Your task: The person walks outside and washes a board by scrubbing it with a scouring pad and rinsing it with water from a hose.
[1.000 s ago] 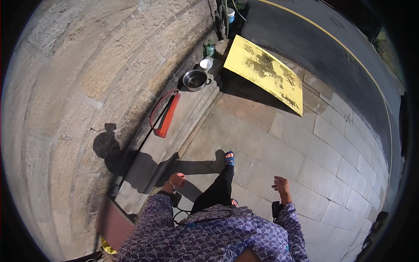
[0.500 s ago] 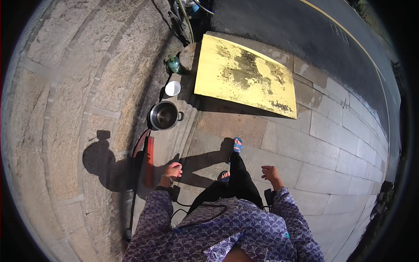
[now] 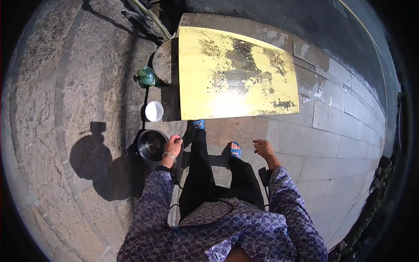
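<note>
**Hands apart beside a pot and a yellow board**

The person stands on stone pavement [image 3: 301, 135] with both arms bent forward, the purple patterned sleeves [image 3: 150, 205] reaching to the wrists. The left hand [image 3: 173, 147] hangs just beside the right rim of a dark-bottomed metal pot [image 3: 152, 145], overlapping its edge in this view. Its fingers are curled inward; the palm is turned from sight, so I cannot tell whether they close fully, nor whether the hand touches the pot. A pale bracelet [image 3: 168, 156] circles that wrist. The right hand [image 3: 264, 149] is well apart from the left, above the pavement, its fingers loosely spread, pointing left and gripping nothing.

The pot sits on a stone ledge [image 3: 173, 127] at the left, its open mouth facing up. Just beyond it stands a small white tub [image 3: 153, 111], also open at the top. Farther along is a green bottle [image 3: 146, 76], near a rounded stone [image 3: 163, 61] to its right.

Ahead of both hands lies a large yellow board [image 3: 235, 74], its face blotched with dark stains and bright with glare along the near side. A dark shadow runs down its left edge. The near left corner partly covers one blue sandal [image 3: 198, 125]; the other foot shows whole, nearer and to the right. A stone wall [image 3: 48, 109] fills the left side, carrying the person's shadow [image 3: 89, 155]. A dark road [image 3: 279, 13] borders the pavement at the far right.
</note>
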Motion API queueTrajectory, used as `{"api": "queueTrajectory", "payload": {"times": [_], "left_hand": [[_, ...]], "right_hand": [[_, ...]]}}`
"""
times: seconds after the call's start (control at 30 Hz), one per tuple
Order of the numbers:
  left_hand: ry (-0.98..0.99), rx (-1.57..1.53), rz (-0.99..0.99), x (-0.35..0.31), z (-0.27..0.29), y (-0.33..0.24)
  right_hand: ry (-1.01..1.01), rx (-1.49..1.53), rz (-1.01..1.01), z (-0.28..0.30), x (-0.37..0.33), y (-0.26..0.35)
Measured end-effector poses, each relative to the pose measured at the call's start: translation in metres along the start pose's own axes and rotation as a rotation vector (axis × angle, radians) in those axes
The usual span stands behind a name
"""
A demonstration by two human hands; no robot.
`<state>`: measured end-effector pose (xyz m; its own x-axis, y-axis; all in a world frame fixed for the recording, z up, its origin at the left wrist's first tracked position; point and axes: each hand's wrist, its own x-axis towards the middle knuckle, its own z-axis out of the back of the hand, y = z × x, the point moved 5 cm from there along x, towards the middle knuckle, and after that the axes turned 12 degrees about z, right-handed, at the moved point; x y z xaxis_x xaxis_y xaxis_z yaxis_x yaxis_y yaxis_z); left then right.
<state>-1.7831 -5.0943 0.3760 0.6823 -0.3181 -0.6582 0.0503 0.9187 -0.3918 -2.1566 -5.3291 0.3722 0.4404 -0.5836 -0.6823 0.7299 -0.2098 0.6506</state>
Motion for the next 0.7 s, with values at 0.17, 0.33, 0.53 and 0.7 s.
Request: {"api": "queueTrajectory", "payload": {"times": [0.17, 0.33, 0.53, 0.7], "left_hand": [[-0.015, -0.126, 0.117, 0.129, -0.018, -0.020], [0.348, -0.569, 0.188, 0.186, -0.053, -0.029], [0.226, -0.792, 0.211, 0.166, 0.000, -0.098], [0.180, -0.462, 0.070, 0.208, 0.010, -0.203]], "right_hand": [[-0.079, 0.113, -0.102, -0.024, 0.061, -0.006], [-0.067, 0.319, -0.199, -0.089, 0.122, -0.045], [0.274, -0.292, 0.155, -0.219, 0.233, -0.108], [0.264, -1.035, 0.680, -0.250, 0.316, -0.211]]}}
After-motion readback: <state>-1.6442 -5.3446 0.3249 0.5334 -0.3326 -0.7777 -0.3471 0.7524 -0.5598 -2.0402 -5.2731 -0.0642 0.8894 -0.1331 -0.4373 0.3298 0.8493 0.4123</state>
